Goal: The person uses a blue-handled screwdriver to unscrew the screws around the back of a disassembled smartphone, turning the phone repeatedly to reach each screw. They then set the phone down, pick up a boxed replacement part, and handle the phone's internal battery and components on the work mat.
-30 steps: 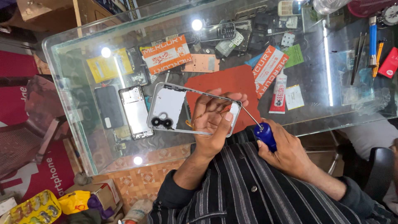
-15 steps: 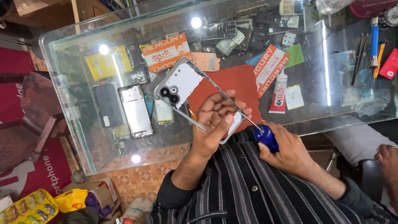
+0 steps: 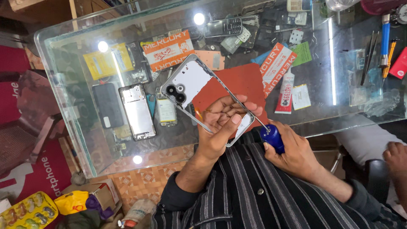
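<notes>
My left hand (image 3: 221, 123) grips a white phone back frame (image 3: 191, 83) with two round black camera holes, holding it tilted above a red mat (image 3: 241, 82) on the glass counter (image 3: 127, 148). My right hand (image 3: 292, 150) is closed on a screwdriver with a blue handle (image 3: 272, 138). Its thin metal shaft runs up-left to the lower end of the frame, near my left fingers. Part of the frame is hidden under my left palm.
Under and on the glass lie a phone chassis (image 3: 136, 111), a dark screen (image 3: 107, 104), a battery (image 3: 167, 111), orange-and-white packets (image 3: 168, 50), a glue tube (image 3: 285, 92), a keypad phone (image 3: 224, 27) and tools (image 3: 385, 38). Another person's hand (image 3: 396, 154) rests at the right edge.
My left hand has turned the phone frame from nearly level to tilted, camera end swung up and left. The screwdriver hand stayed close by the frame's lower end.
</notes>
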